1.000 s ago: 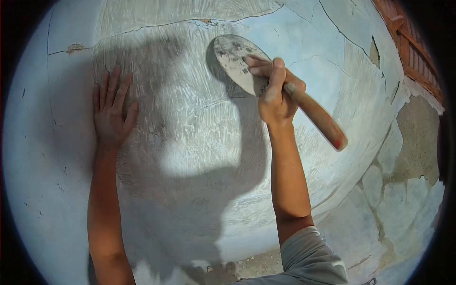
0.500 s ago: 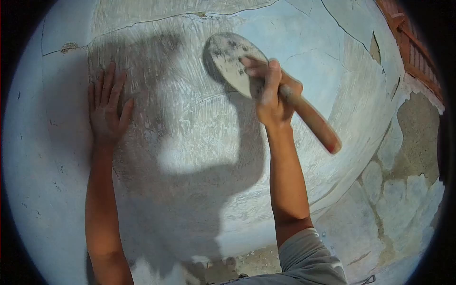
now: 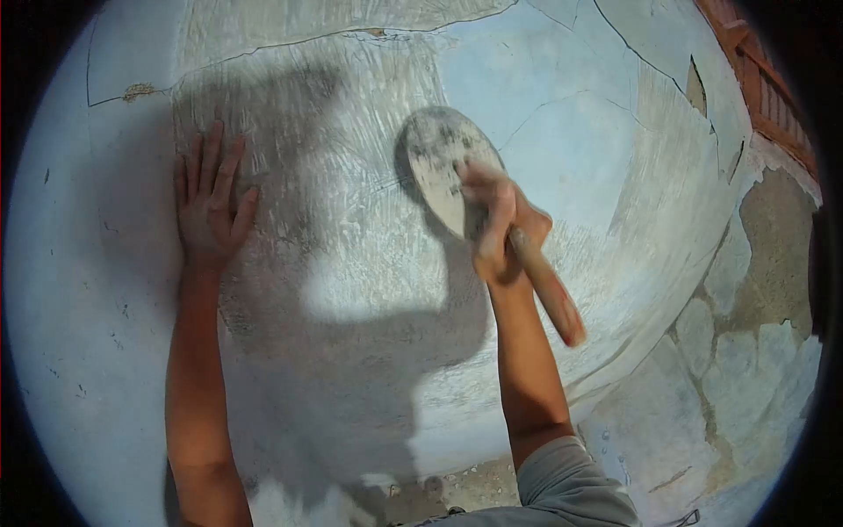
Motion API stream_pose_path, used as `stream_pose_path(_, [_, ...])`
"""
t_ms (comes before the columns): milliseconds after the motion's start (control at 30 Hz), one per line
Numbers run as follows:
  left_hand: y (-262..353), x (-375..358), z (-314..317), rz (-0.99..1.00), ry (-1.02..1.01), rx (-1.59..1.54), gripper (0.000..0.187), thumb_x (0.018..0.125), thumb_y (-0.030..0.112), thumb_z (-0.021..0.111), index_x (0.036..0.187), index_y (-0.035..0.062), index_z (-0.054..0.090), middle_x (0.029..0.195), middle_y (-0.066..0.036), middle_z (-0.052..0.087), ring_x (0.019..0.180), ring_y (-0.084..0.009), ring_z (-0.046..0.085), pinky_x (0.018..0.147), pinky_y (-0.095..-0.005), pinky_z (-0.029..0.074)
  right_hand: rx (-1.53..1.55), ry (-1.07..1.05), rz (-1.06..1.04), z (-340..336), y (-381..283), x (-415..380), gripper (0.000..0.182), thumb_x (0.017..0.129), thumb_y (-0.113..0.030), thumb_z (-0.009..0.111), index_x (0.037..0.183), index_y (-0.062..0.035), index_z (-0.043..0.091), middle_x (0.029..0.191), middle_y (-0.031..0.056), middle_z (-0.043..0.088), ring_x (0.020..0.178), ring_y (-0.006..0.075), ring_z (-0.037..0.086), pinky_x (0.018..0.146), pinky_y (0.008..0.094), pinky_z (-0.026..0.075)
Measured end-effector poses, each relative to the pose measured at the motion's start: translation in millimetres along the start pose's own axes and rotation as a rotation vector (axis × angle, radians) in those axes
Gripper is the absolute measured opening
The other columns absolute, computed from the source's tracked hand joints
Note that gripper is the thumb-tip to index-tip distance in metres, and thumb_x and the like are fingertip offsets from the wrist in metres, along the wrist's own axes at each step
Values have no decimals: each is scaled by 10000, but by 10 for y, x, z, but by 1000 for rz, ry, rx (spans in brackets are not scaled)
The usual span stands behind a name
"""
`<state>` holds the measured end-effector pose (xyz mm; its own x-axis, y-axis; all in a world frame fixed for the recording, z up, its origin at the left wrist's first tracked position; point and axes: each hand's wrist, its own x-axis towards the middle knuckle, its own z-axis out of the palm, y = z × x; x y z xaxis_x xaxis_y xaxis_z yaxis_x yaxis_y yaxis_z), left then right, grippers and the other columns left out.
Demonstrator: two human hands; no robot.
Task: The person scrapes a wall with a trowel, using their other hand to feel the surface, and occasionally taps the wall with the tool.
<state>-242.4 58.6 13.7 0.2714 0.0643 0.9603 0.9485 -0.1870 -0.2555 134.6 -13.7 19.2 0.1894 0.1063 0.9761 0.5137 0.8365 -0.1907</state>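
My right hand (image 3: 509, 215) grips a trowel (image 3: 443, 162) with an oval, stained metal blade and a worn wooden handle that points down to the right. The blade lies close against the wall (image 3: 386, 263), at the edge between rough scraped plaster and smooth pale blue paint; whether it touches cannot be made out. Fingers spread, my left hand (image 3: 213, 202) rests flat on the wall to the left, over the shaded, scraped part. Both arms cast shadows across the surface.
Cracks (image 3: 290, 44) run along the upper wall, with a small chipped spot (image 3: 139, 90) at upper left. A reddish-brown wooden frame (image 3: 773, 97) stands at upper right. Below it is a bare patch of broken plaster (image 3: 777, 250). Patchy stone-like ground (image 3: 746, 378) lies at lower right.
My right hand and the trowel have moved down along the wall, and the handle has swung to a steeper angle. My left hand stays flat on the wall; the view has shifted slightly.
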Motion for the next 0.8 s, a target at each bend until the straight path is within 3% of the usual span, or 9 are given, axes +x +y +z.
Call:
stream_pose_path(33, [-2, -7, 4, 2, 2, -3, 644, 1057, 338, 543, 1667, 197, 393, 1770, -99, 287, 1623, -392, 249, 1305, -618, 130, 183, 55, 88, 14, 151, -273, 429, 1112, -151, 472, 953, 114, 770, 957, 254, 796, 961, 340, 802, 849, 407, 643])
stream_pose_path(133, [10, 23, 1, -14, 12, 14, 647, 1057, 332, 539, 1672, 202, 384, 1772, -103, 280, 1622, -399, 248, 1308, -614, 127, 32, -3, -230, -184, 371, -661, 523, 1119, -145, 388, 855, 119, 754, 862, 264, 780, 1001, 373, 793, 921, 459, 645])
stream_pose_path(200, [34, -39, -20, -26, -10, 5, 659, 1052, 352, 554, 1674, 227, 379, 1774, -95, 274, 1621, -402, 247, 1305, -622, 136, 15, 7, -362, -56, 278, -478, 445, 1089, -96, 450, 832, 114, 745, 855, 253, 783, 990, 380, 794, 922, 458, 644])
stream_pose_path(267, [38, -27, -1, -49, -13, -13, 681, 1041, 394, 587, 1676, 271, 374, 1778, -76, 269, 1620, -404, 247, 1297, -638, 157, -61, 7, -197, 110, 10, -126, 385, 1080, -81, 484, 884, 98, 764, 885, 237, 791, 979, 358, 799, 912, 421, 643])
stream_pose_path(367, [24, -46, -21, -32, -30, -30, 668, 1057, 406, 565, 1681, 280, 363, 1783, -82, 251, 1627, -411, 219, 1301, -636, 139, -25, -48, -240, 233, -97, 275, 358, 1083, -80, 496, 934, 80, 780, 928, 226, 798, 982, 343, 802, 903, 395, 640])
stream_pose_path(533, [77, -99, -86, -69, -112, -14, 678, 1075, 423, 527, 1697, 243, 325, 1797, -92, 193, 1647, -405, 133, 1314, -616, 83, 29, -9, -68, 15, -1, -284, 380, 1093, -88, 490, 932, 100, 779, 970, 237, 802, 998, 334, 802, 903, 409, 644])
stream_pose_path(600, [99, -131, -101, -85, -137, 1, 692, 1078, 427, 519, 1704, 224, 305, 1803, -96, 168, 1655, -399, 96, 1319, -605, 57, -98, 32, -359, 68, 121, -170, 369, 1092, -99, 499, 943, 81, 784, 932, 238, 794, 903, 335, 807, 817, 392, 647])
stream_pose_path(700, [108, -107, -109, -91, -145, -24, 719, 1072, 455, 534, 1710, 234, 287, 1808, -95, 142, 1655, -412, 76, 1321, -603, 50, -28, 22, -144, 219, -173, 307, 344, 1088, -112, 519, 956, 58, 787, 891, 238, 777, 804, 344, 789, 721, 384, 621])
stream_pose_path(800, [138, -174, -186, -120, -195, -43, 754, 1063, 487, 559, 1716, 244, 271, 1812, -101, 109, 1651, -440, 45, 1320, -603, 58, -83, -68, -138, 180, -195, 406, 314, 1083, -127, 542, 968, 36, 786, 860, 237, 758, 746, 360, 762, 666, 386, 589])
